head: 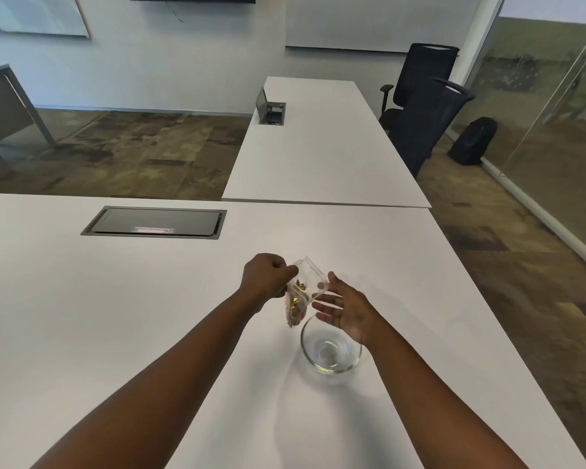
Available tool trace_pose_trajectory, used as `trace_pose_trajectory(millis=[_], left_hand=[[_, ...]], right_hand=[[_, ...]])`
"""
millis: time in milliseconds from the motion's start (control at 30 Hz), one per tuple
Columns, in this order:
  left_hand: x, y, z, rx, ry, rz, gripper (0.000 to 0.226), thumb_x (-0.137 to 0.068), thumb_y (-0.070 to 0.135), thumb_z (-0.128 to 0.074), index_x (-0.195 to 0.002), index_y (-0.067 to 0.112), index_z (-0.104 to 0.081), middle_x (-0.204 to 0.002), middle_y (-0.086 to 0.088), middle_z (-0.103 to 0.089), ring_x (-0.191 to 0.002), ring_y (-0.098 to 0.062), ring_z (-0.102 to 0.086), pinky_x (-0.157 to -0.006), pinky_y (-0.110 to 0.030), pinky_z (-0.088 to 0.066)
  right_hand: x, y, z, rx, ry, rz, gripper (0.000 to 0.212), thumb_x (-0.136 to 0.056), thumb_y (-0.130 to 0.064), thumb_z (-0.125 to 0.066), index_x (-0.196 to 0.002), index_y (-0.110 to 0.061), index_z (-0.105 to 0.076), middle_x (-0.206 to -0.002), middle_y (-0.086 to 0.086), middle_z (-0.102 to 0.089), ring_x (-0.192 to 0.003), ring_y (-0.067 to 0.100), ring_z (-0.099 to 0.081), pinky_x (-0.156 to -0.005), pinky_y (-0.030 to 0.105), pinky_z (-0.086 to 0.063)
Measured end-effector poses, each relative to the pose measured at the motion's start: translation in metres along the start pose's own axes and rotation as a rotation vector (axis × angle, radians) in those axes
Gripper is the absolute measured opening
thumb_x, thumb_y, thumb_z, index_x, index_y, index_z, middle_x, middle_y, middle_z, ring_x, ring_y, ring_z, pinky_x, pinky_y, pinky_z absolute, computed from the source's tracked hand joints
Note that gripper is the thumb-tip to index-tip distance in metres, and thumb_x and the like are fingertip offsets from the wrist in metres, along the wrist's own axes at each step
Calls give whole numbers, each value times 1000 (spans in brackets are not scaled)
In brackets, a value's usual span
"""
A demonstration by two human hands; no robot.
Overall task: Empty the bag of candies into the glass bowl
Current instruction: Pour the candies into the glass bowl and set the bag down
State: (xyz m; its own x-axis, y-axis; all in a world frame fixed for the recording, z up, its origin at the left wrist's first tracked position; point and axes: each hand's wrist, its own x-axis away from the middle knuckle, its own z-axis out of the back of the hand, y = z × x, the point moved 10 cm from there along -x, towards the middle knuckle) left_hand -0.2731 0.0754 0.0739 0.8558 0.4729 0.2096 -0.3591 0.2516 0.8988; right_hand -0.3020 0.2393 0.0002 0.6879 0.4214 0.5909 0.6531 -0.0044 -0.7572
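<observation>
A clear plastic bag of candies (301, 292) hangs above the white table (115, 316), just beyond the glass bowl's far rim. Gold and dark wrapped candies sit bunched in its lower end. My left hand (268, 275) is closed on the bag's left upper edge. My right hand (342, 306) has its fingers spread, with the thumb and fingertips touching the bag's right side. The glass bowl (330, 350) stands on the table under my right wrist and looks empty.
A closed grey cable hatch (154, 222) is set into the table at the far left. A second white table (322, 147) with an open cable box (271, 111) adjoins behind. Two black office chairs (423, 106) and a black backpack (472, 140) stand at the right.
</observation>
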Motion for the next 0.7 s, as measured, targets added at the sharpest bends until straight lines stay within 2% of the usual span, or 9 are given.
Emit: trace_pose_trajectory(millis=[67,133,167,233,333,433,567,633,700], left_hand=[[2,12,-8,54,-78,-56,37,-77,3,-57,-45,13,-41,-53,-7,-44,-53,-23,-56,-74,-39,-56],[4,21,-21,97,-179,-103,37,-79,1,-53,-47,13,-41,-55,-8,-43,-66,-28,-65,-75,-38,-56],[5,23,-26,122,-226,-117,37,-81,-1,-51,-48,13,-40,-57,-7,-43,-71,-28,-69,-73,-34,-56],[7,21,-35,160,-296,-122,37,-84,-2,-48,-52,13,-40,-61,-7,-43,-68,-17,-74,-67,-25,-57],[9,10,-39,168,-345,-106,32,-86,-4,-49,-59,13,-43,-67,-6,-49,-65,-7,-73,-62,-23,-56],[12,-5,-44,133,-365,-55,26,-82,-8,-58,-79,15,-47,-84,0,-58,-70,-9,-68,-68,-32,-57],[21,-18,-63,76,-515,25,42,-85,-2,-54,-117,24,-51,-108,3,-60,-96,-18,-59,-80,-31,-50],[23,-25,-71,23,-543,50,44,-86,4,-54,-125,25,-51,-111,2,-61,-97,-16,-57,-81,-29,-45],[22,-33,-73,-60,-455,28,39,-84,13,-63,-122,21,-57,-110,-3,-64,-94,-16,-57,-80,-30,-46]], right_hand=[[0,16,-7,-46,-101,-87,43,-91,-50,-46,-97,-10,-61,-93,11,-63,-84,25,-62,-76,36,-50],[0,25,-16,-135,-214,-125,53,-91,-54,-41,-105,-7,-60,-98,16,-64,-88,30,-62,-81,40,-49],[1,26,-19,-182,-263,-126,53,-91,-53,-41,-107,-6,-61,-99,17,-65,-90,31,-62,-83,42,-49],[4,24,-17,-237,-296,-101,45,-86,-48,-50,-105,-9,-63,-95,14,-67,-87,28,-65,-80,41,-50],[1,21,5,-200,-191,-32,27,-73,-35,-64,-92,-16,-66,-78,3,-65,-63,15,-67,-67,31,-51],[-3,19,29,-114,-99,20,9,-85,-20,-61,-88,-18,-69,-68,-2,-66,-56,13,-66,-65,27,-49],[-4,6,51,104,19,152,14,-85,-9,-64,-98,-9,-68,-81,2,-68,-56,17,-68,-60,24,-53],[-3,1,58,183,83,197,27,-82,-6,-68,-109,0,-64,-90,8,-69,-62,21,-68,-59,25,-54],[-2,-2,62,260,130,226,31,-78,-2,-72,-107,2,-64,-97,14,-68,-68,25,-66,-56,24,-55]])
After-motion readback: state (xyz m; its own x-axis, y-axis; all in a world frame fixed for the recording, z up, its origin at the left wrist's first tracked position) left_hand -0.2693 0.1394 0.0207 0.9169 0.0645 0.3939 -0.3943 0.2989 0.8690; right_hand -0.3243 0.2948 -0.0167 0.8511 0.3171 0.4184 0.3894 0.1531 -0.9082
